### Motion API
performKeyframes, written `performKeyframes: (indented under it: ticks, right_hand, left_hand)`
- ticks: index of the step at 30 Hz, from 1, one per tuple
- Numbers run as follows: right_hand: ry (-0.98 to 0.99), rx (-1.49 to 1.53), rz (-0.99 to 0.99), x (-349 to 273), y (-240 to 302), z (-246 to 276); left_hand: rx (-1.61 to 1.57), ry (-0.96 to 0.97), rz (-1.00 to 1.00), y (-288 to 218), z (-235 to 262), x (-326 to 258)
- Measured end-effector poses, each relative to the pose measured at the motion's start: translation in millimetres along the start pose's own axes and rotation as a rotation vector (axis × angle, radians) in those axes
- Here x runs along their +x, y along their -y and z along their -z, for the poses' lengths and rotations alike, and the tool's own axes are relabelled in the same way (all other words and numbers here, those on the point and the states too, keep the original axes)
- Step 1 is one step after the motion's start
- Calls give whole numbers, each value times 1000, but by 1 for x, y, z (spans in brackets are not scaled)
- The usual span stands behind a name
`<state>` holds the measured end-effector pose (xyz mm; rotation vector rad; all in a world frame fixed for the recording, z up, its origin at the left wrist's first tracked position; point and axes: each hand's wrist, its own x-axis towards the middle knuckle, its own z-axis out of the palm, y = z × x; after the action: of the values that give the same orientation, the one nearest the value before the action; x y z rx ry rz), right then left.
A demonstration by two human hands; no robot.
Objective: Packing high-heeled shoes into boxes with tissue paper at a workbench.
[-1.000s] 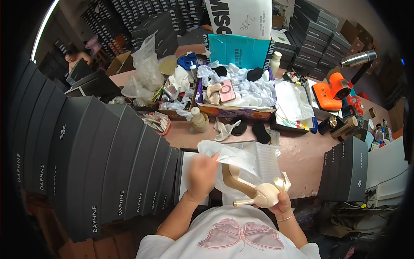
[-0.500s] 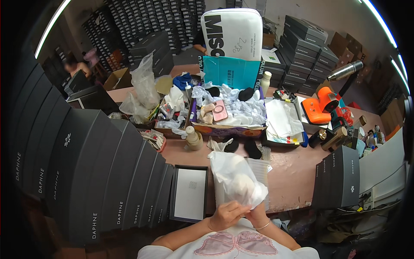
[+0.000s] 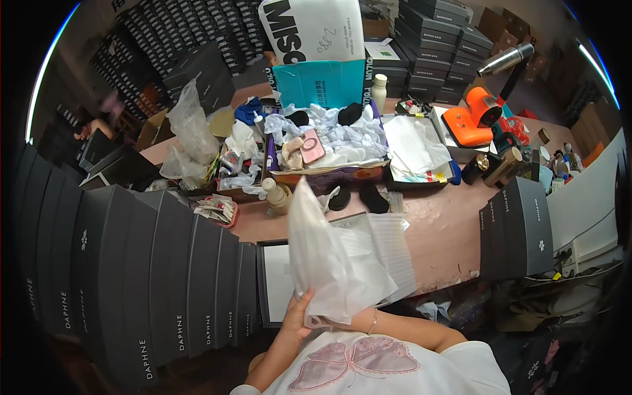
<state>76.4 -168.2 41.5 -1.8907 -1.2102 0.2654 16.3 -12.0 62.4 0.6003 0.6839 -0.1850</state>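
Note:
A white translucent plastic bag [image 3: 332, 263] stands up tall and puffed out in front of my chest. My left hand [image 3: 301, 315] is closed on its lower left edge, thumb upward. My right forearm [image 3: 408, 329], with a thin bracelet, reaches in from the right. The bag covers the right hand, so its fingers do not show, nor whether it is inside or behind. What the bag contains cannot be made out. Left of it lies an open dark box [image 3: 275, 280] with a white inside. A ribbed clear wrapping sheet [image 3: 393, 253] lies to its right.
Dark shoe boxes [image 3: 164, 283] line the left; more boxes [image 3: 517, 227] stand right. Beyond the bag are a cream bottle [image 3: 276, 196], black bundles [image 3: 373, 197] and a carton of crumpled paper [image 3: 329, 172]. An orange device [image 3: 469, 125] sits far right.
The bag, earlier tilted with pale rounded contents showing, now stands upright and farther left. My left hand has moved left along it; my right hand has gone out of sight. The view has shifted.

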Motion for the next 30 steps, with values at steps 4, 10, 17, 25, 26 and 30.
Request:
performKeyframes:
  ticks: [4, 10, 17, 25, 26, 30]
  right_hand:
    - [613, 338, -429, -16, 6, 53]
    - [81, 1023, -646, -74, 2, 90]
    - [-385, 405, -729, -42, -115, 11]
    - [129, 1088, -1014, -131, -78, 73]
    - [213, 1072, -1144, -154, -83, 85]
    - [-56, 630, -1243, -213, -155, 49]
  left_hand:
    - [312, -122, -438, -24, 53, 5]
    - [976, 167, -334, -56, 12, 45]
    - [158, 6, -249, 86, -17, 179]
    - [1446, -269, -440, 148, -5, 186]
    - [1437, -205, -496, 145, -10, 183]
    - [1329, -39, -454, 126, 3, 178]
